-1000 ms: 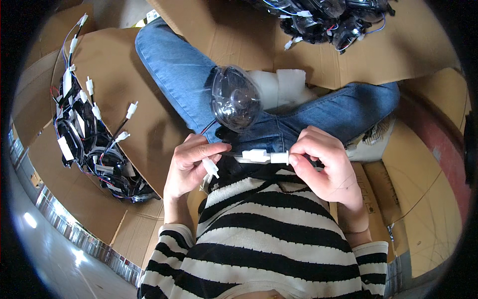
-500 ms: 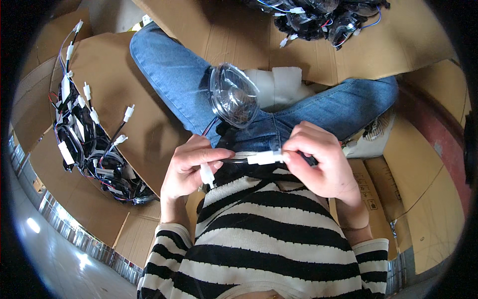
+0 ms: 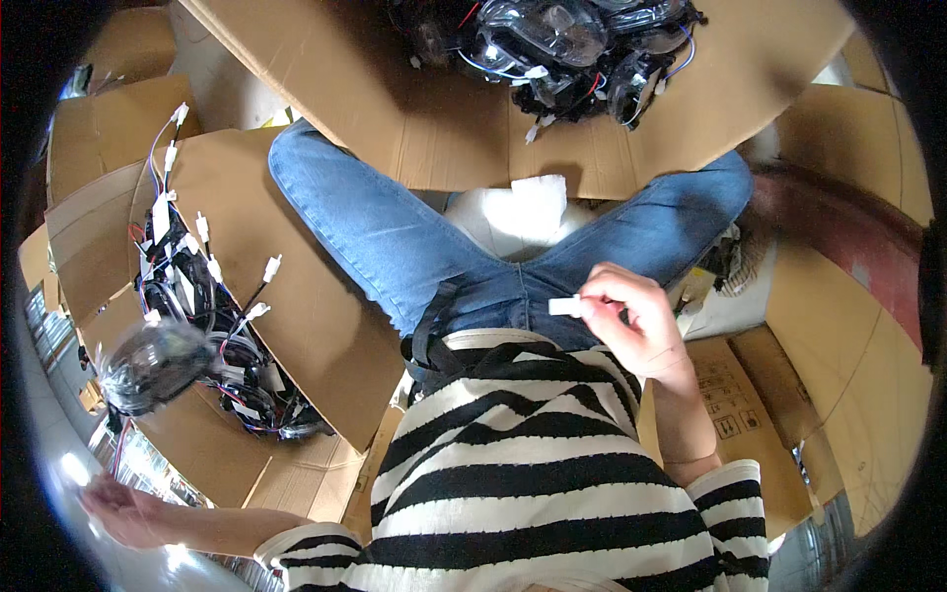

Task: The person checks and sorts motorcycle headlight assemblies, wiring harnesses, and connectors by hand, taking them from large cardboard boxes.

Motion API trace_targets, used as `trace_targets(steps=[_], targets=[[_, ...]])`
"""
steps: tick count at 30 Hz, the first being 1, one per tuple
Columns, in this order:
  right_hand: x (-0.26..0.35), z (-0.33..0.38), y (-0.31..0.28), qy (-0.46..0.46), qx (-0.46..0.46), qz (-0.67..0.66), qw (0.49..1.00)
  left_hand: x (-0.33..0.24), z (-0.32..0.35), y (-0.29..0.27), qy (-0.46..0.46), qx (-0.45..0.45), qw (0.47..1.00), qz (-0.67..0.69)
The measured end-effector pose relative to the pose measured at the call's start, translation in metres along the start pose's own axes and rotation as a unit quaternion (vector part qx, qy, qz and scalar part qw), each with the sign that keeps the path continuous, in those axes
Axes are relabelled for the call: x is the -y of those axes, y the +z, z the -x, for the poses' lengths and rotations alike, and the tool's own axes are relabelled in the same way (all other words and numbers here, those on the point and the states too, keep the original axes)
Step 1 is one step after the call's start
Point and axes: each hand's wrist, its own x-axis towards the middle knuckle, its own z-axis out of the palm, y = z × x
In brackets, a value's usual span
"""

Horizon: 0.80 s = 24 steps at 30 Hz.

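Observation:
A clear, dome-shaped lamp (image 3: 153, 367), smeared by motion, is over the left side near the cardboard box. Thin wires run from it down toward my left hand (image 3: 123, 508), which is stretched far out to the lower left. That hand is blurred, and whether its fingers grip the wires cannot be made out. In front of my lap, my right hand (image 3: 636, 321) pinches a small white plug connector (image 3: 565, 306) between thumb and fingers.
Several black lamp units with wires and white connectors (image 3: 182, 286) lie in the left cardboard box (image 3: 326, 296). More clear lamps (image 3: 552, 39) rest on cardboard (image 3: 454, 148) ahead. Another cardboard box (image 3: 740, 395) stands at my right.
The lamp has moved from my lap to the far left, along with my left hand. My hands have parted; the right one stays near my lap with a white connector.

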Motion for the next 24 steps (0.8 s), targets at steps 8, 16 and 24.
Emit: trace_targets(steps=[8,16,24], targets=[[0.002,0.005,-0.011,-0.032,0.003,0.029,0.999,0.125,-0.043,0.018,0.222,0.297,0.682,-0.631],[-0.008,0.0,-0.007,-0.045,-0.015,0.037,0.998,0.038,0.277,0.287,0.129,0.613,0.779,-0.028],[-0.006,-0.012,-0.011,0.069,-0.015,0.016,0.997,0.085,0.357,0.411,0.402,0.533,0.705,-0.24]])
